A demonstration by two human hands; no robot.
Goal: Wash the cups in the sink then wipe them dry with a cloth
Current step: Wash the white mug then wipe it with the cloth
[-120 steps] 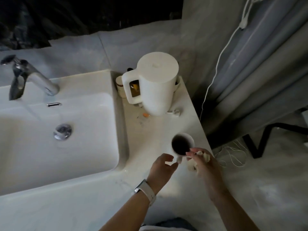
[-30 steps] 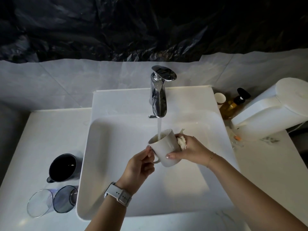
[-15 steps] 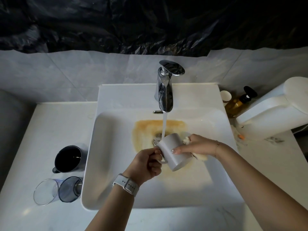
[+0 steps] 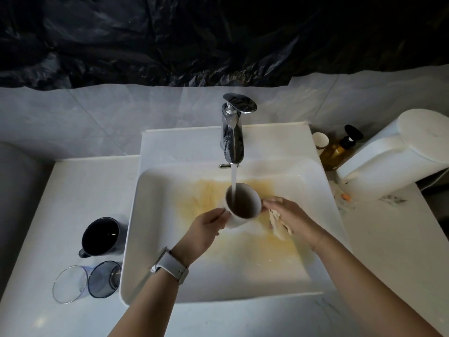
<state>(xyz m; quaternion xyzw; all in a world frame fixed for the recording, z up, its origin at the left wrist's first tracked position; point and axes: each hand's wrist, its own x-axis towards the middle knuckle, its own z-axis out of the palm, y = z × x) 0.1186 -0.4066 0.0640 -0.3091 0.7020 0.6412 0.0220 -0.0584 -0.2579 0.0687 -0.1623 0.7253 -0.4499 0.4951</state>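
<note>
- Counter (image 4: 80,190) on the far left is carrying a dark mug (image 4: 100,237) standing upright, with a clear glass (image 4: 70,284) and a tinted glass (image 4: 104,279) lying side by side just in front of it; all three are sitting near the sink's left wall, so any swing of the left elbow outward is risking a knock.
- Left hand (image 4: 204,231), a watch (image 4: 170,265) on its wrist, is gripping the white cup (image 4: 241,205) with fingers curled at the cup's left side, where the handle probably is; the handle itself is hidden.
- The white cup is being held over the middle of the sink (image 4: 136,229), mouth tilted up and toward the camera, under the tap (image 4: 232,137), with the stream (image 4: 233,181) running straight into it.
- Doing this well is probably meaning turning the cup slowly under the stream so the water is reaching the whole inner wall, and keeping it low inside the basin to hold splashes in.
- Yellow-brown stain (image 4: 274,242) is spreading across the basin floor, which is suggesting the rinse is not yet finished.
- Right hand (image 4: 291,218) is holding a pale cloth (image 4: 278,226) under its palm, fingertips reaching to the cup's right side; whether they are touching it, I cannot tell.
- Basin room in front of the hands is looking open for moving.
- Right counter is crowded by an amber bottle (image 4: 337,149) and a white kettle (image 4: 398,152).
</note>
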